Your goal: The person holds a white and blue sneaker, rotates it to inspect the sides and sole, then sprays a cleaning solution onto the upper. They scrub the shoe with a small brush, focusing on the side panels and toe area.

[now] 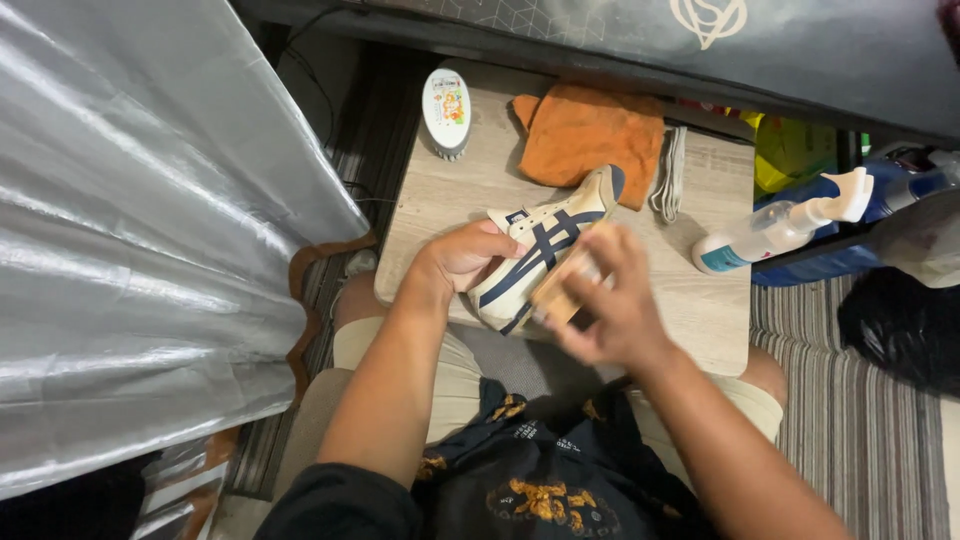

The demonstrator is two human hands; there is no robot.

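A cream sneaker with dark blue stripes [545, 245] lies on its side on a small wooden table [450, 200]. My left hand [465, 255] grips the sneaker's near end and holds it down. My right hand [600, 300] is blurred with motion and holds a small wooden brush [565, 290] against the shoe's side.
An orange cloth [585, 135] lies at the table's back, with a white oval brush [447, 112] to its left and white laces [670, 170] to its right. A spray bottle [780, 228] lies at the right edge. Silver sheeting [150, 220] hangs on the left. A striped mat covers the floor at right.
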